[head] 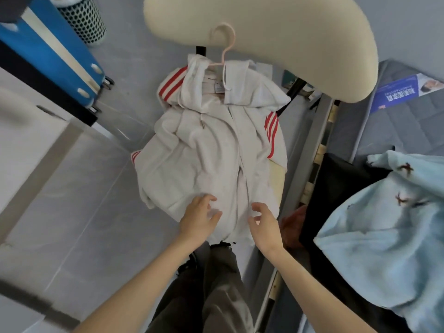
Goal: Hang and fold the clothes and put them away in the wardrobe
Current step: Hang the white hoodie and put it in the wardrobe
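Grey tile floor [72, 188], possibly bed frame [312, 150]

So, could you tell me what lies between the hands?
Head view: only the white red-striped hooded jacket, its front seam, lies between left hand and right hand.

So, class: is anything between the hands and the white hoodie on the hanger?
Nothing visible. The left hand and right hand are both at the lower front of the white hoodie on its pink hanger, with no object between.
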{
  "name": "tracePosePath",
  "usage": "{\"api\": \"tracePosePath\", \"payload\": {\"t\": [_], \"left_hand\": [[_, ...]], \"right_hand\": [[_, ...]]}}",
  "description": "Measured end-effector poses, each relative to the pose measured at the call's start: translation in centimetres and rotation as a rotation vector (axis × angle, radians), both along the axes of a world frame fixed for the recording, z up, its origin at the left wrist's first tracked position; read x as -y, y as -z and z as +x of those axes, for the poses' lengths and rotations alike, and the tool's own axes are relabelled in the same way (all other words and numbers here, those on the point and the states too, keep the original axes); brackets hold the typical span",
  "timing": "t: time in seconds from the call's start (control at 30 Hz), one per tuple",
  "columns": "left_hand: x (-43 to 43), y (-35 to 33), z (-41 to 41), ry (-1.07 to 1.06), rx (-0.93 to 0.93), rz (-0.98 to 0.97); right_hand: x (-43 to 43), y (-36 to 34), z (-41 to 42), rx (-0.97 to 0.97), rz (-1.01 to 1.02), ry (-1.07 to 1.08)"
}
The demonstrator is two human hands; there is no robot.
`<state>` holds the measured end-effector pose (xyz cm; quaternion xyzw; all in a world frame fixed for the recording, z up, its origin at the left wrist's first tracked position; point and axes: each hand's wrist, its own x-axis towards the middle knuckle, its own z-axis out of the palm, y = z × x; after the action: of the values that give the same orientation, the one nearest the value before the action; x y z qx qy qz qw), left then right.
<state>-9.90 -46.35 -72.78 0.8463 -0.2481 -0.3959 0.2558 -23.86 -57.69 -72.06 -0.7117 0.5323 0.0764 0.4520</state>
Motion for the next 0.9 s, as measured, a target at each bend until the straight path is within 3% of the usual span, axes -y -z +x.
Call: {"api": "tracePosePath", "payload": {"t": [0.13, 0.3, 0.43, 0.67, 0.77, 0.9], "left_hand": [[0.2, 1.9, -1.7, -0.03, 0.066, 0.034], [0.7, 3.2, -2.4, 0.109, 0.303, 0.126], [1.2, 3.5, -2.1, 0.057, 0.284, 0.082], [0.1, 0.1, -0.2, -0.095, 0.008, -0.017], [0.2, -2.6, 2.0, -0.142, 0.017, -0.083], [2.0, -7.1, 6.7, -0.274, 0.092, -0.224]], "right_hand": [[-1.3, 2.1, -0.3, 0.033, 0.07, 0.07], [-1.6, 3.1, 0.2, 0.071, 0.104, 0.109], [-1.6, 1.8, 0.2, 0.153, 0.096, 0.14], [1.9, -4.0, -1.5, 0.127, -0.28, 0.244], [3.9, -6.8, -0.8, 0.111, -0.436, 0.34], [5.1, -10.1, 2.3, 0.232, -0.523, 0.517]]}}
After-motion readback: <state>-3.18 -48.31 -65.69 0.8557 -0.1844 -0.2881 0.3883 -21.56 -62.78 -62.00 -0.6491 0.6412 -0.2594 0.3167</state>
